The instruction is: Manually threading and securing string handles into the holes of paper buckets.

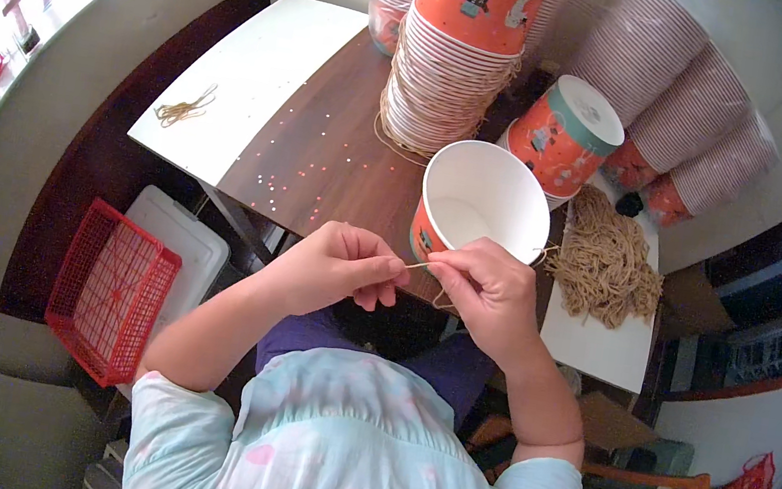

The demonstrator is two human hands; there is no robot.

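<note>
In front of me a white-lined paper bucket [462,176] with an orange printed outside stands upright, its mouth toward me. My left hand [348,263] pinches one end of a thin tan cord [419,265] between thumb and forefinger. Just right of it, at the bucket's near side, my right hand [487,289] also pinches the cord, and a loose bit hangs below. A short piece of cord shows at the bucket's right rim. Whether it joins the piece in my fingers is hidden by my right hand.
Behind the bucket rises a tall stack of paper buckets [439,90] hung with cords. An upturned bucket [566,134] and a heap of tan cords [603,261] lie to the right. Small dots litter the brown tabletop [344,152]. A red basket [111,289] sits lower left.
</note>
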